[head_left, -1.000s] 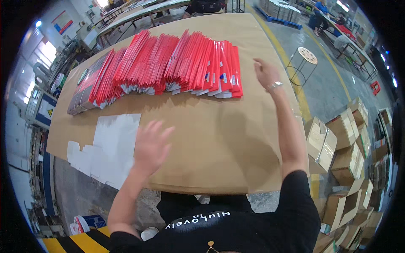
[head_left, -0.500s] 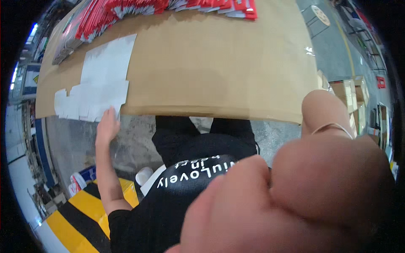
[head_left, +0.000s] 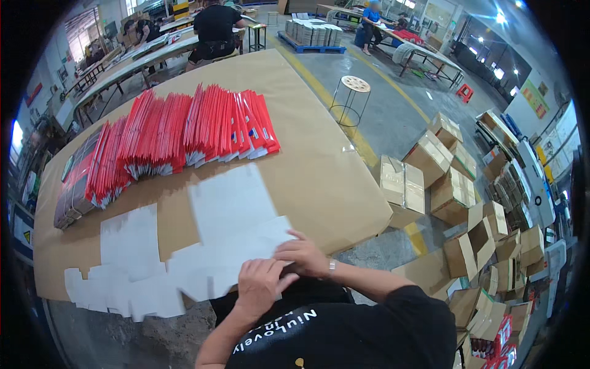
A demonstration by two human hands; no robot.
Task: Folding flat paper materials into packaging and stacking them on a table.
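- Far left on the brown table (head_left: pixel 319 190): a tied bundle (head_left: pixel 75 200), lying at the end of the red row.
- Nearer, below the bundle: a first white sheet (head_left: pixel 129 237), notched along its lower part and reaching past the table's near edge.
- Along the far side: red packets (head_left: pixel 166 132), packed on edge in a long leaning row — pale lower edges toward the near side.
- Just right of the first sheet: a second white sheet (head_left: pixel 230 203), lying on the table, its lower right part at both hands.
- At its near edge: left hand (head_left: pixel 259 284), fingers close together and bent, thumb apart toward the right — cannot tell whether pinching the paper.
- Close beside: right hand (head_left: pixel 306 253), fingers mostly together at the sheet's right end; cannot tell whether gripping.
- Beyond the table: a round-topped stool (head_left: pixel 355 84), then cardboard boxes (head_left: pixel 402 181), piled on the floor.
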